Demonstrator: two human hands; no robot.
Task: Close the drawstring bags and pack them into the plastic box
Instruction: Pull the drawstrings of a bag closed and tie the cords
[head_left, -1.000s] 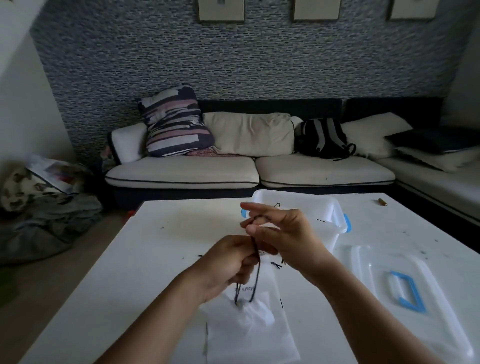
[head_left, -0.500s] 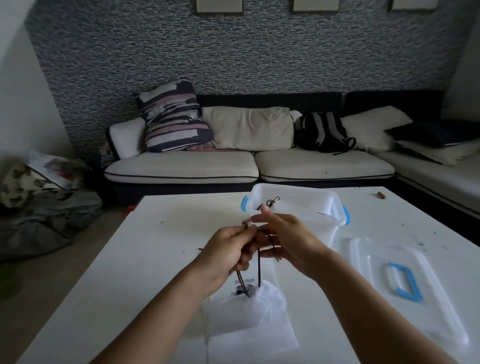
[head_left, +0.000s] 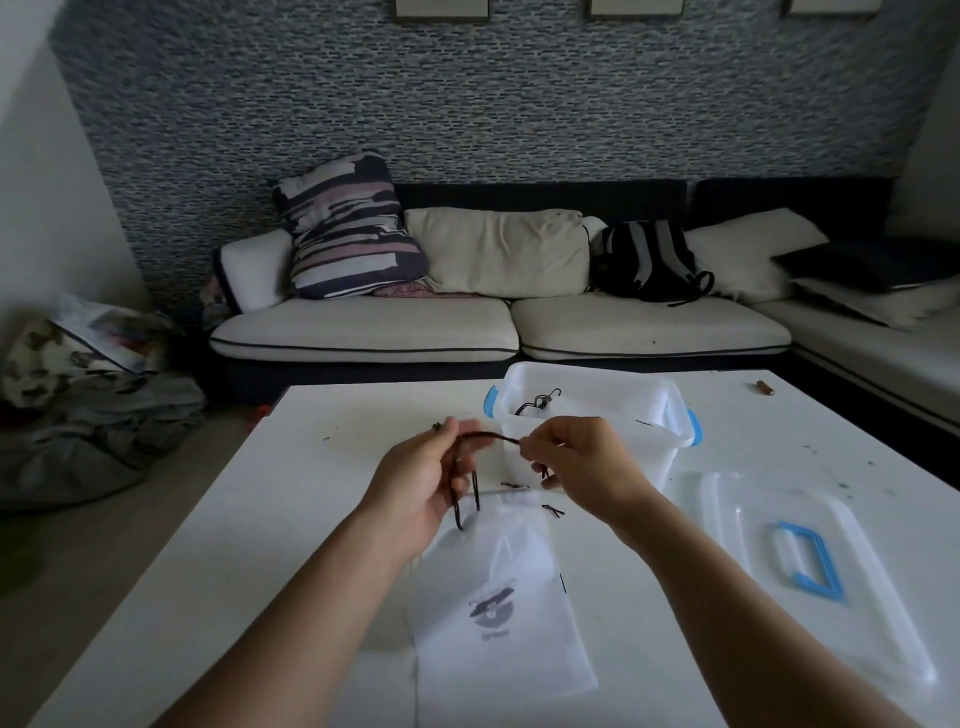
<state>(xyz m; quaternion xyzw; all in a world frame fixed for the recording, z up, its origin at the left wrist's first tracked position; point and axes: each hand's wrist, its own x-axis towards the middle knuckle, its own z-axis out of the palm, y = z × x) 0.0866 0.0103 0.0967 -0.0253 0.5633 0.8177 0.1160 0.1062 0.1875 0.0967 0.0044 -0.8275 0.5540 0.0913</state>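
Drawstring bag (head_left: 498, 597) lay flat on the white table (head_left: 260, 545), just before the open plastic box (head_left: 592, 415), which held some dark cord. Beside the box lay its lid (head_left: 810, 571). Left hand (head_left: 421, 483) and right hand (head_left: 587, 462) each pinched the black drawstring (head_left: 491, 437), stretched between them above the bag's mouth.

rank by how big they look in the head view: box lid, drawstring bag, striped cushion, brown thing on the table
1. box lid
2. drawstring bag, close behind the lid
3. striped cushion, farther away, so unsure
4. small brown thing
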